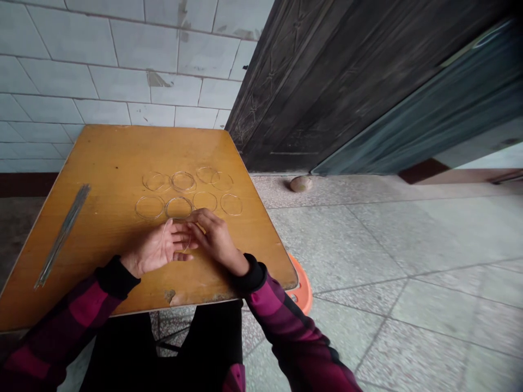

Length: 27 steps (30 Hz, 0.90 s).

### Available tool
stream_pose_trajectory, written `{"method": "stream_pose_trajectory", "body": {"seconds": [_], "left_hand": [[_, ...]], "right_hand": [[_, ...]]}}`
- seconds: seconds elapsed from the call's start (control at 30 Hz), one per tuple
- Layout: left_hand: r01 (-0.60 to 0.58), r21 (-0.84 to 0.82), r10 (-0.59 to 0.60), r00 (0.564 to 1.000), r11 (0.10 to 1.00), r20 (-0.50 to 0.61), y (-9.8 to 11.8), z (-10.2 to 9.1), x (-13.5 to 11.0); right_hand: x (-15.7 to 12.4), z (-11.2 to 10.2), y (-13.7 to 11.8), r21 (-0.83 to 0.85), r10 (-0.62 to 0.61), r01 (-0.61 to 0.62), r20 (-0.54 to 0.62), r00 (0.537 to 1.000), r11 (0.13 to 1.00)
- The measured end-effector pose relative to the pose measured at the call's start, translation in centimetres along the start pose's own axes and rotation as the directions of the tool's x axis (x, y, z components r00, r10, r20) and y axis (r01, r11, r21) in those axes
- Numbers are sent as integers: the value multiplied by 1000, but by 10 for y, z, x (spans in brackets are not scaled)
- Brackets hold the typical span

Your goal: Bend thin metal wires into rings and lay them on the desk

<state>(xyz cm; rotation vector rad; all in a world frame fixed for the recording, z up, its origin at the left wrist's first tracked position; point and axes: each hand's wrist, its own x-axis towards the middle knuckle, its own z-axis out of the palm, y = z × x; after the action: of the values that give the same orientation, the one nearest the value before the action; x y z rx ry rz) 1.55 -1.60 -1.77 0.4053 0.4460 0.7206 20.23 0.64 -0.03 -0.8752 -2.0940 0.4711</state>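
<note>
A thin wire is bent into a loop at my hands, over the front part of the wooden table. My left hand is turned palm up with the fingers loosely extended, and the wire runs across its thumb and fingers. Above the left fingertips, the fingers of my right hand are pinched together on the wire. Just beyond my hands lie several thin wire rings in two rows, among them a thicker ring bundle and a single ring. Part of the held wire is hidden by my fingers.
A bundle of straight wires lies along the left side of the table. An orange stool shows under the right edge. White wall tiles and a dark wooden door stand behind. A roundish stone rests on the floor.
</note>
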Motion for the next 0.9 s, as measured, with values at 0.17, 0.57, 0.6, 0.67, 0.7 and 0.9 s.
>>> {"method": "stream_pose_trajectory", "body": {"seconds": [0.17,0.57,0.6,0.67,0.7,0.9], "left_hand": [[5,-9,-5,998,1000,-62,-2,-2,2],[49,42,-44,993,998,-113,-6,-5,2],[47,40,-43,993,998,-112,-6,-5,2],[30,33,-26,994,999,-111,-6,-6,2],[16,31,-13,994,999,-112,-7,-6,2],[-234,14,232,954,972,-192,-2,-1,4]], "right_hand": [[0,0,1,118,104,-109,46,994,987],[0,5,15,192,184,-208,134,974,959],[0,4,15,205,200,-228,148,968,952],[1,4,15,230,242,-284,192,951,931],[1,3,15,240,261,-307,205,943,921],[1,-7,0,185,198,-194,-3,980,963]]}}
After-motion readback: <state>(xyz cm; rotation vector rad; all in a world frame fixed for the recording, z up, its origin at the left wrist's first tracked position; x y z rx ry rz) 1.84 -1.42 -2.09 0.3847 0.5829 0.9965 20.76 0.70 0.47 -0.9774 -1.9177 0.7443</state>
